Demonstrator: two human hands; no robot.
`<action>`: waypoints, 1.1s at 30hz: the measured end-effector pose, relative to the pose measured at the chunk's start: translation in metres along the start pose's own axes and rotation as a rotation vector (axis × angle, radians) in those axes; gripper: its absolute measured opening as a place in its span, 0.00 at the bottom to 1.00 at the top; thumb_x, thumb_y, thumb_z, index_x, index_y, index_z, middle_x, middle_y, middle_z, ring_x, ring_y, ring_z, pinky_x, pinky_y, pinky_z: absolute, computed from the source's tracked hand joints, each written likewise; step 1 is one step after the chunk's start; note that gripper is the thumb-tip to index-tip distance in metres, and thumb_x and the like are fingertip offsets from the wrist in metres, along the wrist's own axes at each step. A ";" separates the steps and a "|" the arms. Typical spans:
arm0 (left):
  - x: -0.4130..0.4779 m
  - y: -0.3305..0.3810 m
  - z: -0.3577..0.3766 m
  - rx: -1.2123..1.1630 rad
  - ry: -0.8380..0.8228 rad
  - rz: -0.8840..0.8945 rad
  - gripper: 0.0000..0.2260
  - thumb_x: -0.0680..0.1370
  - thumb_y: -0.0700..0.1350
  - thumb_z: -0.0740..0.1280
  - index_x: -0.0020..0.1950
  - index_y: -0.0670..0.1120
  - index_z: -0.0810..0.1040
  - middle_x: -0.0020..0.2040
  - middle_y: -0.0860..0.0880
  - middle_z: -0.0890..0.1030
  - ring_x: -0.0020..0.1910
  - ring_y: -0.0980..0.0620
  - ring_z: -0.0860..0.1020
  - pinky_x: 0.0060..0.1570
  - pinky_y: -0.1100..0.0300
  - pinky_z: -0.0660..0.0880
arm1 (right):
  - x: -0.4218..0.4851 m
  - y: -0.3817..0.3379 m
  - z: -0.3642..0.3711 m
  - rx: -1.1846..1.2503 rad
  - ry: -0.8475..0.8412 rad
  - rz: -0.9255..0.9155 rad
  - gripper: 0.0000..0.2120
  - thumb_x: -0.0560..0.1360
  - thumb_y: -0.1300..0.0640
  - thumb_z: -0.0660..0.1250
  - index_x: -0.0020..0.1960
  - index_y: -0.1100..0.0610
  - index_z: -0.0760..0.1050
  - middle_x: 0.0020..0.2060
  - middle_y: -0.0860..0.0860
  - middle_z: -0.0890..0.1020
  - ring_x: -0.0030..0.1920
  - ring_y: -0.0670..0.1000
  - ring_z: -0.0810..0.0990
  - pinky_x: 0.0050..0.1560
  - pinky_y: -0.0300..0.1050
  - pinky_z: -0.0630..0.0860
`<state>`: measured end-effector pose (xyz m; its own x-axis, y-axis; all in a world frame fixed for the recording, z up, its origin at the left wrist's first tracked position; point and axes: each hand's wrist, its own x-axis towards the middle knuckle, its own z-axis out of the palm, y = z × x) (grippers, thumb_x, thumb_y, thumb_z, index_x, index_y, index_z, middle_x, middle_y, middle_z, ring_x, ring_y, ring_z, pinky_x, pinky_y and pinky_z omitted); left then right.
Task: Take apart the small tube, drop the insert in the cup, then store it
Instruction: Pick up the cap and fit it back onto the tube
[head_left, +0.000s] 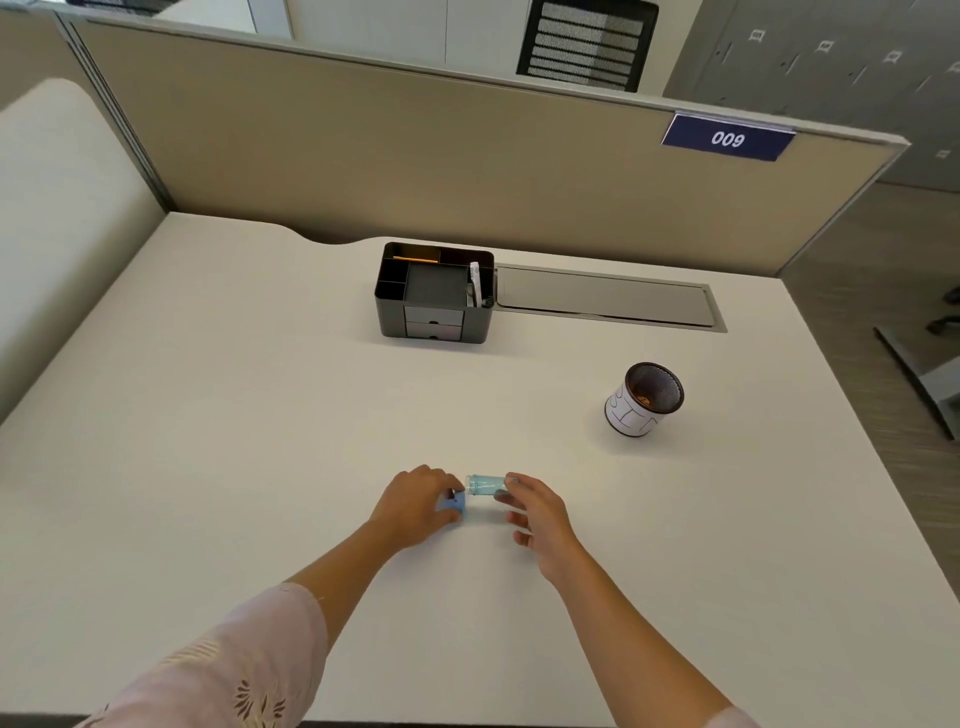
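With both hands low over the tabletop (218, 426) near its front edge, the small tube (484, 485) lies sideways between them, already split. Right hand (537, 512) grip pinches the clear blue tube body at its right end. Left hand (415, 506) grip is closed on the blue cap piece (454, 505), just left of the tube mouth. Insert not distinguishable. Mesh cup (644, 399) stands upright, well apart to the right. Black organizer (435, 291) sits near the partition.

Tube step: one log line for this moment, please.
left hand: holds blue cap | right hand: holds tube | parts: apart | cup: untouched
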<state>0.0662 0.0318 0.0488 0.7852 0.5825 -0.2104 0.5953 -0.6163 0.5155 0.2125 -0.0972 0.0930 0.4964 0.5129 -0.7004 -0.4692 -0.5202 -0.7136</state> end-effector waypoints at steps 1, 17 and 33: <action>-0.001 0.001 -0.001 -0.126 0.044 -0.044 0.14 0.74 0.52 0.72 0.58 0.52 0.80 0.52 0.53 0.83 0.52 0.50 0.77 0.50 0.57 0.72 | -0.001 -0.002 0.000 0.008 0.001 -0.003 0.11 0.76 0.52 0.69 0.57 0.52 0.79 0.45 0.50 0.85 0.38 0.49 0.76 0.34 0.41 0.68; -0.014 0.030 -0.061 -1.374 0.027 -0.392 0.18 0.76 0.57 0.67 0.61 0.49 0.78 0.57 0.53 0.84 0.59 0.53 0.80 0.60 0.50 0.74 | -0.021 -0.031 0.025 0.113 0.026 -0.160 0.09 0.77 0.48 0.68 0.56 0.48 0.79 0.47 0.47 0.87 0.42 0.50 0.77 0.40 0.44 0.72; -0.032 0.034 -0.073 -1.029 0.114 -0.293 0.15 0.77 0.58 0.66 0.54 0.49 0.75 0.51 0.50 0.85 0.47 0.53 0.82 0.43 0.63 0.75 | -0.031 -0.032 0.040 -0.032 0.052 -0.410 0.07 0.76 0.46 0.69 0.53 0.46 0.77 0.44 0.46 0.87 0.33 0.45 0.78 0.37 0.38 0.73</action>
<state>0.0486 0.0309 0.1341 0.5832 0.7138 -0.3877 0.2863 0.2661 0.9205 0.1828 -0.0696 0.1369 0.6739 0.6476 -0.3557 -0.2027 -0.3010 -0.9318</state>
